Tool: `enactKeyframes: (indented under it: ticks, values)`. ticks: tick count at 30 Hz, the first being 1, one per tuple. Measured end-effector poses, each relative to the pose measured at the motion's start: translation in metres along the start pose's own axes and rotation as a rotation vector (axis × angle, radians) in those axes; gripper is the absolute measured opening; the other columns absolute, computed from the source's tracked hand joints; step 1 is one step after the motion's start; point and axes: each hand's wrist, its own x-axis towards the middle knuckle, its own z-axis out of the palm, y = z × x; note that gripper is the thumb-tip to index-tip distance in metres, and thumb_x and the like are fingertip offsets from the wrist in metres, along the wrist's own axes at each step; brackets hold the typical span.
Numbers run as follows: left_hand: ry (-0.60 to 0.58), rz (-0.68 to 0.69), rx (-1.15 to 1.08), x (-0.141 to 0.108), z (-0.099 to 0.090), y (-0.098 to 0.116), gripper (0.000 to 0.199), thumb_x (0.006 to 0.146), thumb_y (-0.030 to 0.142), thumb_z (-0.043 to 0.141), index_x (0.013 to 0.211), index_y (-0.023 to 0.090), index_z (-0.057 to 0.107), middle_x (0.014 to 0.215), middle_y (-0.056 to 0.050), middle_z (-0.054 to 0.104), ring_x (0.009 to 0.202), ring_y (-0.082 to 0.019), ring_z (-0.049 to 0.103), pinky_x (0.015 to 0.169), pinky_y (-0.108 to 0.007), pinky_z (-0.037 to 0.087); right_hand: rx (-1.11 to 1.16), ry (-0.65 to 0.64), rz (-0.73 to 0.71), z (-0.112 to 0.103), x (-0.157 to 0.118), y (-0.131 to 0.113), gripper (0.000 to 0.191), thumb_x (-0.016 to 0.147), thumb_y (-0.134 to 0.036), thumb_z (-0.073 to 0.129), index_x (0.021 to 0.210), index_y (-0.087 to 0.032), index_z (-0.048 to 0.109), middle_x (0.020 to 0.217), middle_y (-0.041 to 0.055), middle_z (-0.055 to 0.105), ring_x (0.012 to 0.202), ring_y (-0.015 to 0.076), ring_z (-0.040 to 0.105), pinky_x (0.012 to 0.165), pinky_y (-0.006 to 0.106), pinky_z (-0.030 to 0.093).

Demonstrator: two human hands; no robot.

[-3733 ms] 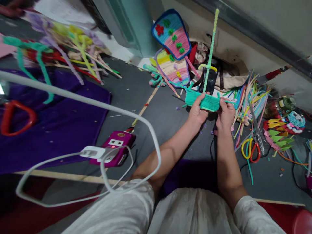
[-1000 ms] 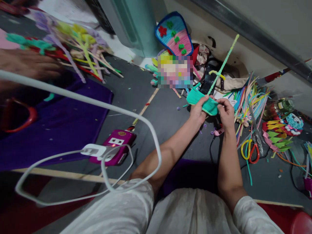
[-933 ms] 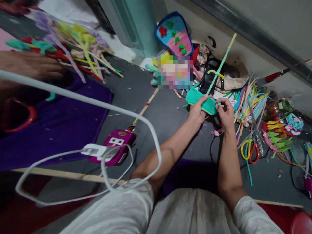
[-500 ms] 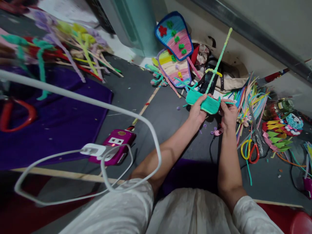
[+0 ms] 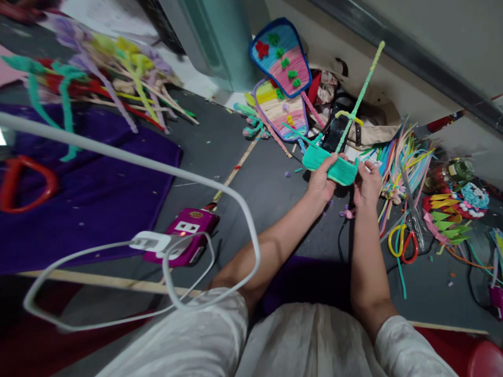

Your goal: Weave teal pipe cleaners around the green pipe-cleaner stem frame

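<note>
The grey table [image 5: 271,204] meets a wall ahead of you, with a purple cloth [image 5: 118,209] spread at its left. Your left hand [image 5: 323,180] holds the green panel [image 5: 341,172] above the tabletop, its grip closed around the lower edge, thumb in front. Your right hand [image 5: 367,183] has a narrow grip, pinching the panel's right end. A fuzzy stick [image 5: 365,86] with a yellow crosspiece slants up beyond the panel. Two striped fans [image 5: 281,57] overlap farther back; scissors [image 5: 409,247] and a bundle of fuzzy stems [image 5: 408,157] lie to your right.
</note>
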Motion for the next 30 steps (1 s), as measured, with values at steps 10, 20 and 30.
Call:
enactKeyframes:
  ticks: [10,20,30]
  values:
    - [-0.053,0.124,0.098,-0.003,0.001,0.0,0.025,0.061,0.018,0.086,0.081,0.016,0.069,0.081,-0.006,0.077,0.097,-0.026,0.075,0.093,-0.039,0.057,-0.633,-0.016,-0.432,-0.002,-0.013,-0.016,0.031,0.078,-0.049,0.07,0.081,-0.019,0.069,0.074,-0.0013,0.067,0.071,0.0134,0.06,0.072,0.027,0.049]
    - [-0.081,0.149,0.146,-0.002,-0.001,-0.004,0.032,0.054,0.022,0.091,0.077,0.015,0.071,0.079,-0.007,0.077,0.091,-0.028,0.076,0.09,-0.041,0.059,-0.454,-0.095,-0.239,-0.006,-0.003,-0.015,0.026,0.07,-0.043,0.071,0.075,-0.018,0.065,0.062,-0.0051,0.058,0.059,0.0095,0.049,0.056,0.023,0.041]
    - [-0.048,0.032,0.12,0.008,-0.005,0.0,0.024,0.058,0.018,0.089,0.073,0.015,0.071,0.076,-0.008,0.077,0.089,-0.027,0.076,0.092,-0.041,0.059,-0.164,-0.252,-0.026,-0.01,-0.001,-0.013,0.044,0.065,-0.044,0.081,0.095,-0.024,0.056,0.076,-0.0045,0.065,0.067,0.0127,0.063,0.061,0.024,0.05]
